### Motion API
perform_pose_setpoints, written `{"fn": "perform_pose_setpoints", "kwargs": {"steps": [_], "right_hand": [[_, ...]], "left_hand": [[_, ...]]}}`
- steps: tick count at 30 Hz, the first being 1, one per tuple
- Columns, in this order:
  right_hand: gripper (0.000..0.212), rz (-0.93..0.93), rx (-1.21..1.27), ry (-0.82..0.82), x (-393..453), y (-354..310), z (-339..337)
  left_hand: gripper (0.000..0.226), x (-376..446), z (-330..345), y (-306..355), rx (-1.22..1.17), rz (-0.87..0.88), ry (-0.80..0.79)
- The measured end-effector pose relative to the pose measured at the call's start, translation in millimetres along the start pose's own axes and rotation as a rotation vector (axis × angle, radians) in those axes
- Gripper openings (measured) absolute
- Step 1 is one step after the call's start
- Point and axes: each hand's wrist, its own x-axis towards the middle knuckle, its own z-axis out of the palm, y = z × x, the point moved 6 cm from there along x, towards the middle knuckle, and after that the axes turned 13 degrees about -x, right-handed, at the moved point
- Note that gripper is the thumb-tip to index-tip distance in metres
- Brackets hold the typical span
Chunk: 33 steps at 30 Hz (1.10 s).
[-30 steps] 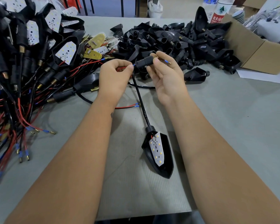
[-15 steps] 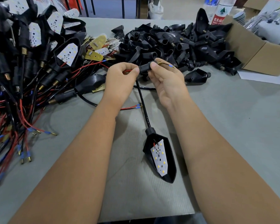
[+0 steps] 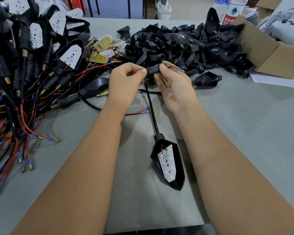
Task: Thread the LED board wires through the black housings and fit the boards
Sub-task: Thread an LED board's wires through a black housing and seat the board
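Right hand (image 3: pixel 174 83) grips the small black housing (image 3: pixel 154 71) up near the worktop's far edge so the left hand (image 3: pixel 126 82) can pinch the red wire (image 3: pixel 137 71) at its mouth, probably feeding it through, fitted board (image 3: pixel 167 162) lying below.

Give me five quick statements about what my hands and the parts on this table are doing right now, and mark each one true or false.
1. The left hand pinches a red wire. True.
2. The right hand holds a cardboard box. False: it holds a small black connector piece; the cardboard box sits apart on the table.
3. The black housing near the forearms has a white LED board in it. True.
4. That housing is held in the air. False: it lies on the table, untouched.
5. A pile of empty black housings lies beyond the hands. True.
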Motion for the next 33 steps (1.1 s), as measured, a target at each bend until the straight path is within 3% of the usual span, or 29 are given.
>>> {"fn": "perform_pose_setpoints", "kwargs": {"steps": [5,11,25,33], "right_hand": [[0.011,0.023,0.017,0.003,-0.5,0.2,-0.3],[0.011,0.011,0.022,0.008,-1.1,-1.0,-0.2],[0.013,0.012,-0.001,-0.02,-2.0,-1.7,-1.4],[0.015,0.029,0.026,-0.007,-2.2,-1.0,-0.8]], "left_hand": [[0.012,-1.9,4.6,-0.5,0.008,-0.017,-0.023],[0.016,0.9,1.9,-5.4,-0.23,-0.141,0.052],[0.019,-4.3,9.0,-8.5,-0.084,-0.15,-0.09],[0.012,-3.9,7.1,-7.8,-0.181,-0.177,-0.037]]}}
